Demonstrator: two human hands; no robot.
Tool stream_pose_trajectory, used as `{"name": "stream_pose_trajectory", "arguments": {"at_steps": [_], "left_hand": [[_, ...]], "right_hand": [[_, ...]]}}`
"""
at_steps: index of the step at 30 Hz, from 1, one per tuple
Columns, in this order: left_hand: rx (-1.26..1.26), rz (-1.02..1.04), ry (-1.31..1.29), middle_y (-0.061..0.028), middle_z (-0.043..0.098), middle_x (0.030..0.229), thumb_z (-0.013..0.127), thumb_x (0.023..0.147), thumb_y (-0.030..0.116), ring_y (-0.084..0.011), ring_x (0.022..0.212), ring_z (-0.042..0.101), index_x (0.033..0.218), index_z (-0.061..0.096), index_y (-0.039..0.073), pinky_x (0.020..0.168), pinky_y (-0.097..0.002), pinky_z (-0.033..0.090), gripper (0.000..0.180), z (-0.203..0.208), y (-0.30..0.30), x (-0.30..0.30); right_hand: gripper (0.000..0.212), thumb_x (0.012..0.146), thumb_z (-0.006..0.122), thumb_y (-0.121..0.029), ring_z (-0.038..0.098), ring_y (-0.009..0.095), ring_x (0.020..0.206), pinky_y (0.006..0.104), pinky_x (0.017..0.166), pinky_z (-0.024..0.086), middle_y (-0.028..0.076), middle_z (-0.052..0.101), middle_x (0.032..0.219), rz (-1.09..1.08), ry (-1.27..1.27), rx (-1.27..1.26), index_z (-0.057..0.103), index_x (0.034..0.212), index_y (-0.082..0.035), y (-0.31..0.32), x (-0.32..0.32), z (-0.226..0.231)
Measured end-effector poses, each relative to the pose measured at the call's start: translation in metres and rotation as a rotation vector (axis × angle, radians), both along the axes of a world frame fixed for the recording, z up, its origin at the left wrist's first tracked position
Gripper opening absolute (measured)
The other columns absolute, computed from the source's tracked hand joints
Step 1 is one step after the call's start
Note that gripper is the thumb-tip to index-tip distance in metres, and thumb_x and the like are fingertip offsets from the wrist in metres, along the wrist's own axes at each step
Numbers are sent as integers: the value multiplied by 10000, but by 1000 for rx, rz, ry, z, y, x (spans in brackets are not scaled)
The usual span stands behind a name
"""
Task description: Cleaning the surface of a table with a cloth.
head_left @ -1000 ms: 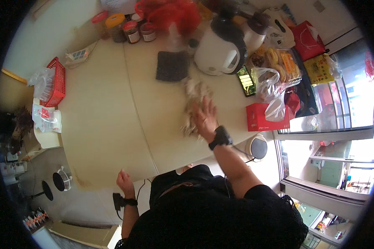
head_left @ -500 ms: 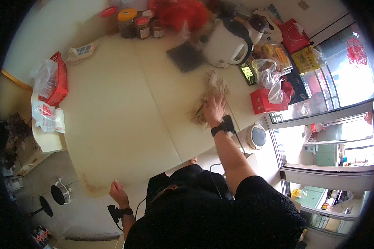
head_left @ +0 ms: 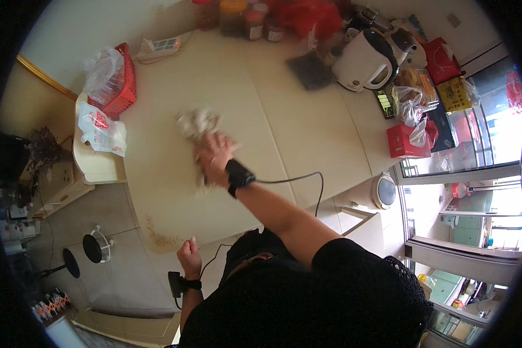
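A crumpled, pale, frayed rag point(head_left: 200, 120) lies on the cream tabletop point(head_left: 255, 191), left of the table's middle. My right hand point(head_left: 214, 158) presses down on it with the fingers bent over the cloth, which sticks out beyond the fingertips and below the palm. At the near left edge of the table my left hand point(head_left: 189, 257) is curled into a loose fist with the thumb up, and nothing shows in it. Brown crumbs or stains point(head_left: 161, 236) mark the table corner just left of that hand.
A red basket point(head_left: 122, 87) and a white plastic bag point(head_left: 103, 130) sit at the left. Lidded jars point(head_left: 254, 24) stand at the back. Farther right are a white electric kettle point(head_left: 362, 61), a phone point(head_left: 384, 104) and a red box point(head_left: 409, 141). A cable runs from my right wrist.
My right hand has swept the rag from the table's right side to the left part. The view has shifted too. My left hand stays by the near left corner.
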State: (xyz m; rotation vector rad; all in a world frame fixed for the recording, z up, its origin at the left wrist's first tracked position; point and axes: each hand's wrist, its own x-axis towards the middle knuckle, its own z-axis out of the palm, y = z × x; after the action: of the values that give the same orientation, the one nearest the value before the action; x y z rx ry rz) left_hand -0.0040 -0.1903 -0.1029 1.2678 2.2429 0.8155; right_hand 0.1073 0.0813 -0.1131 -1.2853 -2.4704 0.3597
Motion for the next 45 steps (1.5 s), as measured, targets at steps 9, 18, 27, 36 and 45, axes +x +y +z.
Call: {"name": "stream_pose_trajectory", "arguments": {"at_steps": [9,18,27,36,45], "left_hand": [[27,-36,152,-186,455,539,494,906,231,-351,493,455,623,455,4,480,-427,333,365,-27,24,-15],[27,-62,279,-181,528,620,469,912,275,-374,553,505,685,505,21,509,-437,373,343,-31,35,-5],[-64,12,392,-179,505,586,473,911,266,-350,514,498,657,496,32,480,-429,357,347,-32,34,-1],[-116,143,341,-170,503,570,494,905,268,-343,506,496,645,499,35,478,-428,357,350,-36,27,1],[-90,213,330,-158,484,561,518,902,247,-327,495,484,626,472,41,460,-408,350,348,-30,25,9]], "right_hand": [[486,736,565,-158,363,405,1227,524,1020,279,173,376,1354,107,111,107,540,1218,-216,-18,140,-13],[658,739,622,-92,349,417,1236,500,968,373,269,240,1401,-877,-65,-103,382,1342,-200,-4,453,9],[418,773,600,-260,461,393,1105,487,883,413,190,446,1260,-848,-160,142,548,1167,-129,51,345,0],[679,678,687,-133,363,435,1199,490,990,322,215,327,1373,-208,-126,126,443,1306,-215,84,231,-1],[421,915,372,-135,351,421,1227,412,1008,336,170,303,1416,-352,-123,-280,425,1324,-220,221,274,60]]}}
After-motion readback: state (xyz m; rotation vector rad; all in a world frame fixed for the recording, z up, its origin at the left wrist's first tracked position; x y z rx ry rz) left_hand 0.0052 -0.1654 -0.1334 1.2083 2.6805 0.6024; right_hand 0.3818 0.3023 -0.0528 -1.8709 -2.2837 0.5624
